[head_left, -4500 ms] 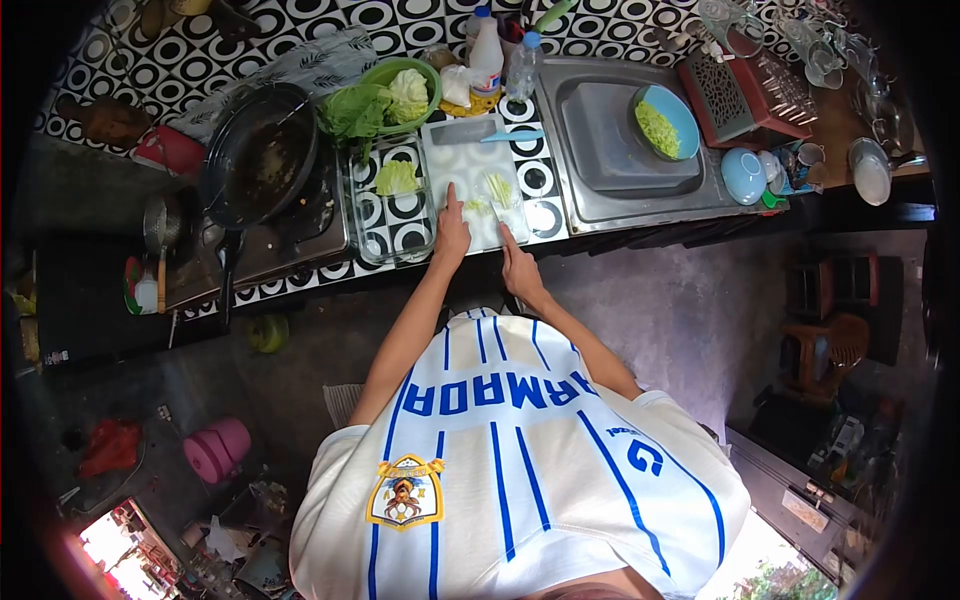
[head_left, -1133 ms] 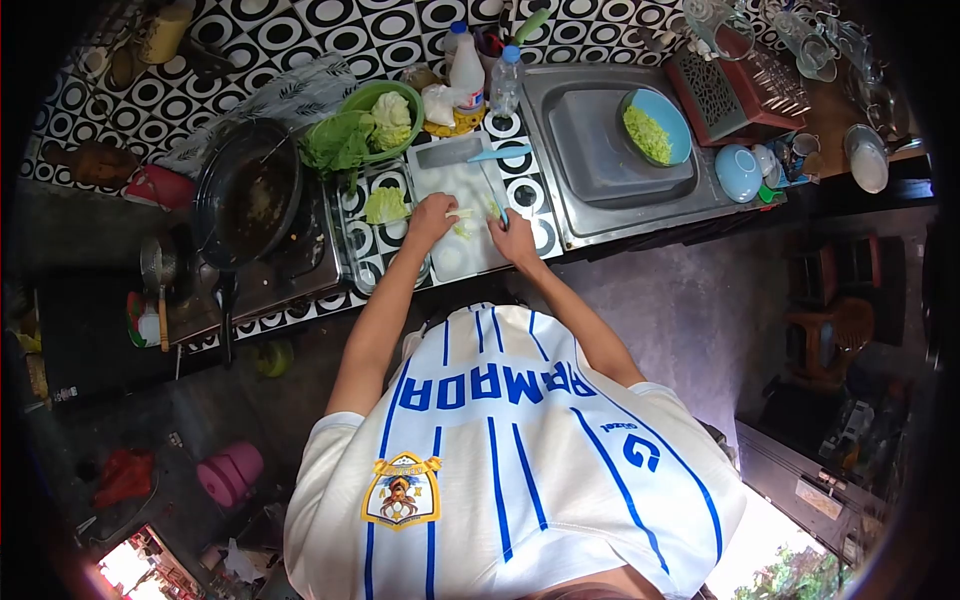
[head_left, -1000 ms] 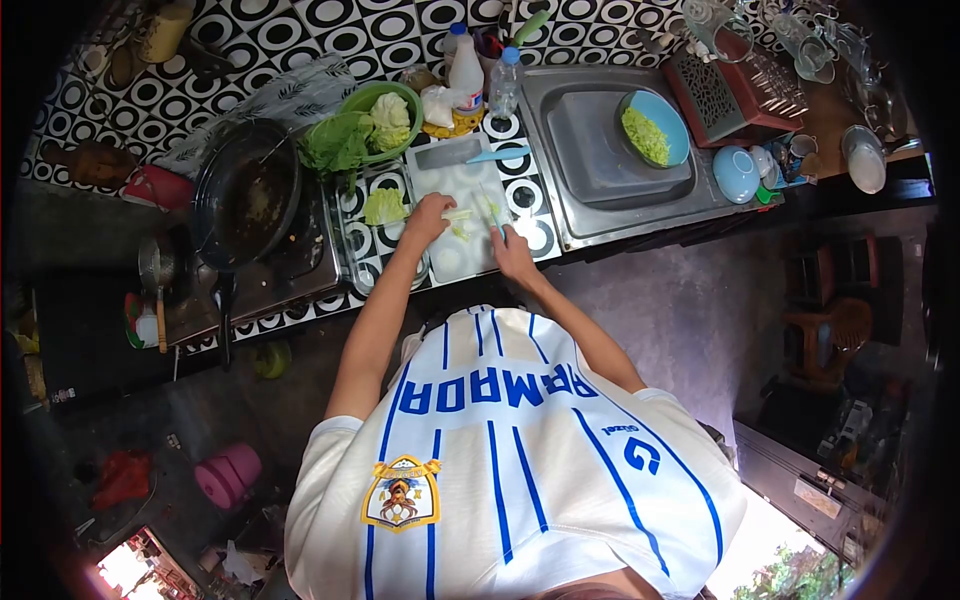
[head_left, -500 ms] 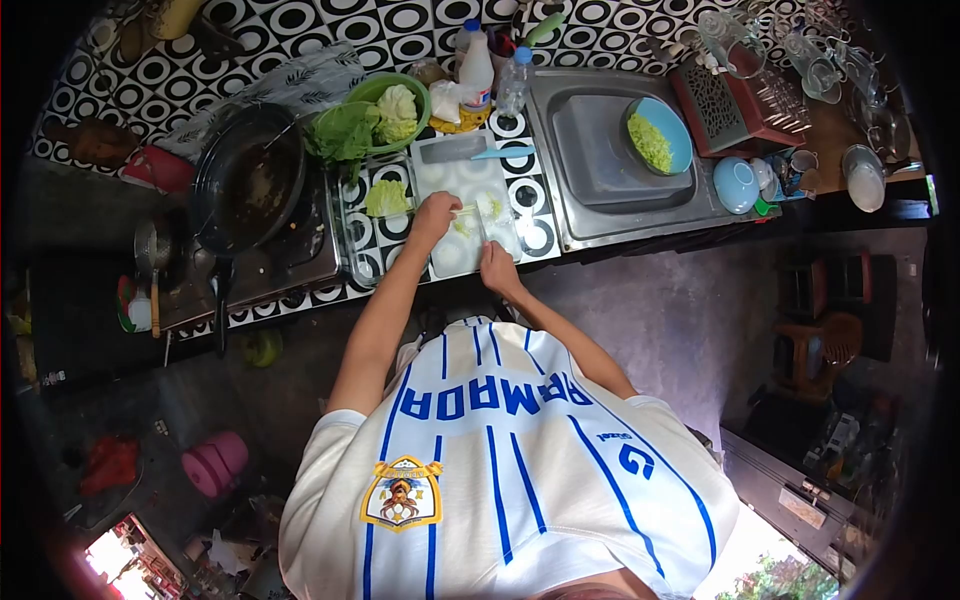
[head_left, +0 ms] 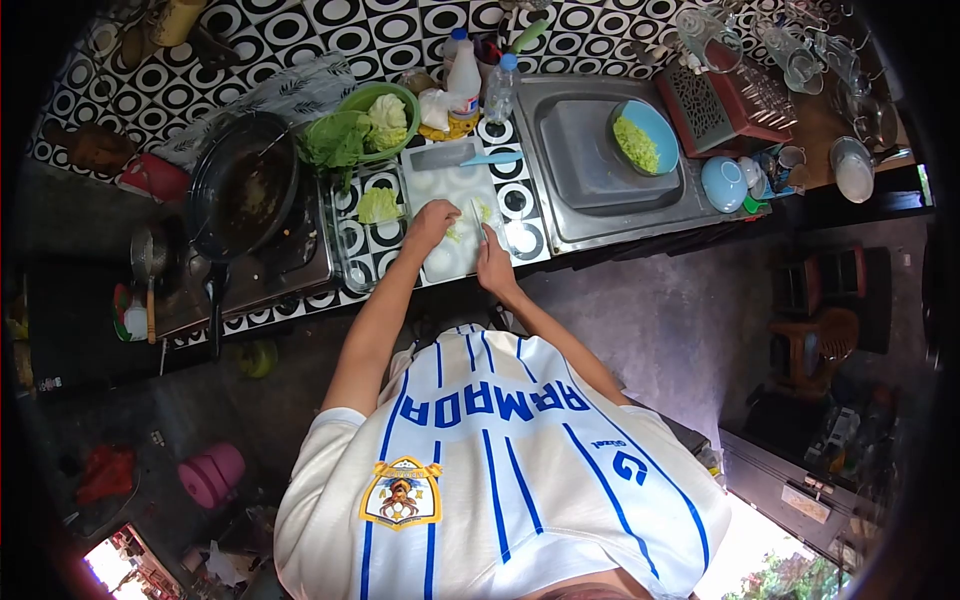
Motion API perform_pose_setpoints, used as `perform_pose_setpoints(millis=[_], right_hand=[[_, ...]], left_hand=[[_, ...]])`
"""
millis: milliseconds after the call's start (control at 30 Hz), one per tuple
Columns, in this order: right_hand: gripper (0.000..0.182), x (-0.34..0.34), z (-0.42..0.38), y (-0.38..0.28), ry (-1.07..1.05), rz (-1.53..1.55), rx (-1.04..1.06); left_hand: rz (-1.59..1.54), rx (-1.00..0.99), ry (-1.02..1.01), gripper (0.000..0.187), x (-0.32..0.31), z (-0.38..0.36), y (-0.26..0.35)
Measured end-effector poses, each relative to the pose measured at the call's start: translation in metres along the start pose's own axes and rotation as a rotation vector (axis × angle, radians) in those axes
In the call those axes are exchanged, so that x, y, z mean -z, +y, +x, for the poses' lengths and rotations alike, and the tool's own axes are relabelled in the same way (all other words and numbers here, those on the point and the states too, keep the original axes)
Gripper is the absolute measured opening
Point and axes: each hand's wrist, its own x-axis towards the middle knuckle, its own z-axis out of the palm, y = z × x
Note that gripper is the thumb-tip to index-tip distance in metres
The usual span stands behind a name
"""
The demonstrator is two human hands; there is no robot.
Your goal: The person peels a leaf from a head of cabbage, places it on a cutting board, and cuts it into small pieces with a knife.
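On the white cutting board [head_left: 462,185], my left hand [head_left: 432,224] has its fingers bent together over a small bit of pale green cabbage [head_left: 454,236]. My right hand [head_left: 494,262] grips the handle of a knife [head_left: 476,213], its blade pointing away from me across the board. Cut cabbage shreds [head_left: 486,213] lie close to the blade. Left of the board, a loose cabbage leaf [head_left: 379,206] rests in a clear glass dish [head_left: 352,268]. A blue-handled cleaver [head_left: 450,157] lies across the far end of the board.
A green basin [head_left: 408,100] of leaves stands behind the board. Bottles [head_left: 464,80] are beside it. At left is a large wok [head_left: 245,185] on the stove. The sink [head_left: 560,225] at right holds a blue bowl [head_left: 664,135] of shredded cabbage.
The view has shifted slightly. My right hand and the knife have moved a little farther up the board, and the blade stands at a different angle. My left hand stays over the cabbage.
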Motion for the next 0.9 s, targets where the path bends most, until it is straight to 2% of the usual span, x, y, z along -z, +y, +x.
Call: perform_pose_setpoints(millis=[167, 267, 367, 467, 667, 900], right_hand=[[0.046, -0.004, 0.001, 0.008, 0.025, 0.023, 0.087], [0.044, 0.006, -0.003, -0.011, 0.01, -0.002, -0.058], [0.044, 0.004, -0.002, -0.002, -0.061, 0.002, -0.054], [0.045, 0.006, 0.0, -0.003, -0.017, -0.001, -0.045], [0.044, 0.003, -0.003, -0.005, -0.015, 0.008, -0.002], [0.045, 0.006, -0.001, -0.005, -0.025, 0.044, -0.052]], left_hand=[[-0.009, 0.029, 0.032, 0.02, -0.004, 0.001, 0.006], [-0.022, 0.05, 0.065, 0.019, -0.009, 0.002, 0.005], [-0.027, 0.11, 0.074, 0.022, -0.004, -0.002, 0.014], [-0.012, -0.014, 0.276, 0.028, -0.006, -0.01, 0.004], [0.008, 0.177, 0.116, 0.035, 0.005, -0.017, -0.005], [-0.094, 0.249, 0.129, 0.037, 0.002, -0.015, -0.009]])
